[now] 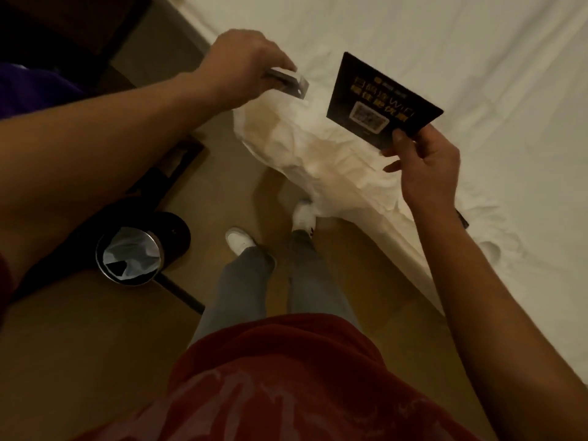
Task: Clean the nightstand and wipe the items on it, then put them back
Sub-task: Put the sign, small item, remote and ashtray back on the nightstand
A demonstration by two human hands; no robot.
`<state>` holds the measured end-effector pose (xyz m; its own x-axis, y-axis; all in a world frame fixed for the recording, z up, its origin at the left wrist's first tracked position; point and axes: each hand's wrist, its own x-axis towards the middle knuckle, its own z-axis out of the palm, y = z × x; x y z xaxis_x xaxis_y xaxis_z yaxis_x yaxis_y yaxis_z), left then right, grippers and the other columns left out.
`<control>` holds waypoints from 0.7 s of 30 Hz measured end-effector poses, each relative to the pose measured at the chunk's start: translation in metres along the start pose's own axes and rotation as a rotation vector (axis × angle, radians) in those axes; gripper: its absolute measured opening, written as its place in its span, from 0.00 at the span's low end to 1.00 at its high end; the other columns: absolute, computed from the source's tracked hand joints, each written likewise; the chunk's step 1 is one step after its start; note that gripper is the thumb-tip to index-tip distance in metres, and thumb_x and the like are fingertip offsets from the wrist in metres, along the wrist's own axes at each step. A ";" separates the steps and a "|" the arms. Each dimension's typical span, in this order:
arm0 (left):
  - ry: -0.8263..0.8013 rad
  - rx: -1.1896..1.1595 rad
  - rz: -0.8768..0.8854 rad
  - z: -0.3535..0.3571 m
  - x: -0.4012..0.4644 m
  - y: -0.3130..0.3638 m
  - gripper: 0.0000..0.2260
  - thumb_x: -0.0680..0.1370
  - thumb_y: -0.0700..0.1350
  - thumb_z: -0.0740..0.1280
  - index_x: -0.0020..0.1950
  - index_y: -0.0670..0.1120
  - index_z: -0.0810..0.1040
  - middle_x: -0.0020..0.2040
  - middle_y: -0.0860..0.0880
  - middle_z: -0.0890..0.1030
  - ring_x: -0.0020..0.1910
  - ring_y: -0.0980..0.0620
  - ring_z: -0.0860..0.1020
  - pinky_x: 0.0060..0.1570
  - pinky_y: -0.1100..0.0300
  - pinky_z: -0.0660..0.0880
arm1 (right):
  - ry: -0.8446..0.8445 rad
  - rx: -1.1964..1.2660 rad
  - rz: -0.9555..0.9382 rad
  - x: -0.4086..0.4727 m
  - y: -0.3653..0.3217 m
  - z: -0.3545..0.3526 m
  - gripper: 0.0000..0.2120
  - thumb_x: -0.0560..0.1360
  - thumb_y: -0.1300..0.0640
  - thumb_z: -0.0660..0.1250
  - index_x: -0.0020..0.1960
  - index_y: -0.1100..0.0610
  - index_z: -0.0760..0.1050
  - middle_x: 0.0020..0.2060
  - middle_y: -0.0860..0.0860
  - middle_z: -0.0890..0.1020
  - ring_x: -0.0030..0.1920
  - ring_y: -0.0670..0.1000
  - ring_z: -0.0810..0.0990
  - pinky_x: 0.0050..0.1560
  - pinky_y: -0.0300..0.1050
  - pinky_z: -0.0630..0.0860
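Fingers (397, 136) of the right hand (426, 167) are pinching the black card (381, 97) above the bed (477, 43); the left hand (235, 62) is gripping a clear stand (288, 79), probably separated for wiping.

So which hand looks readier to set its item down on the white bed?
Probably the left hand: its small clear block hangs just over the bed's edge, while the right hand tilts the black card up.

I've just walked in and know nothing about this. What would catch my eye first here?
Probably the black card with gold lettering and a QR code, pinched in the right hand above the white bed. The left hand holds a small clear stand. Lower left, a lined bin stands on the floor.
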<state>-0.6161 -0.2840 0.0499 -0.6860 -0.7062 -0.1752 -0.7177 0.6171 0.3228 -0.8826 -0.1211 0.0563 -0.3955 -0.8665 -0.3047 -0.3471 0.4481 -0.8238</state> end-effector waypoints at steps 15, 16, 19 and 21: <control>0.095 0.073 -0.388 -0.056 -0.214 -0.150 0.17 0.80 0.45 0.70 0.68 0.48 0.79 0.61 0.45 0.83 0.63 0.42 0.79 0.62 0.42 0.75 | -0.255 -0.026 -0.254 -0.045 -0.126 0.199 0.09 0.84 0.58 0.63 0.62 0.54 0.79 0.51 0.51 0.86 0.47 0.50 0.86 0.45 0.54 0.85; 0.106 0.076 -0.423 -0.059 -0.229 -0.159 0.17 0.80 0.45 0.70 0.68 0.48 0.79 0.62 0.45 0.83 0.63 0.42 0.79 0.62 0.42 0.75 | -0.273 -0.029 -0.262 -0.048 -0.134 0.214 0.09 0.84 0.58 0.63 0.61 0.53 0.79 0.50 0.50 0.86 0.47 0.50 0.86 0.47 0.56 0.85; 0.121 0.106 -0.529 -0.067 -0.268 -0.192 0.16 0.81 0.45 0.69 0.69 0.48 0.78 0.63 0.44 0.82 0.64 0.41 0.78 0.62 0.42 0.75 | -0.351 -0.013 -0.286 -0.050 -0.161 0.257 0.09 0.84 0.58 0.63 0.61 0.54 0.79 0.48 0.46 0.86 0.46 0.50 0.87 0.47 0.52 0.85; 0.119 0.114 -0.597 -0.073 -0.290 -0.215 0.16 0.81 0.45 0.68 0.69 0.48 0.78 0.63 0.44 0.82 0.64 0.41 0.78 0.62 0.41 0.75 | -0.394 0.001 -0.311 -0.045 -0.178 0.286 0.11 0.84 0.58 0.63 0.63 0.56 0.79 0.48 0.47 0.86 0.45 0.50 0.87 0.45 0.47 0.85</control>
<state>-0.2544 -0.2374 0.0990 -0.1486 -0.9710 -0.1875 -0.9864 0.1320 0.0982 -0.5597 -0.2249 0.0801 0.0777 -0.9764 -0.2014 -0.3970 0.1550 -0.9046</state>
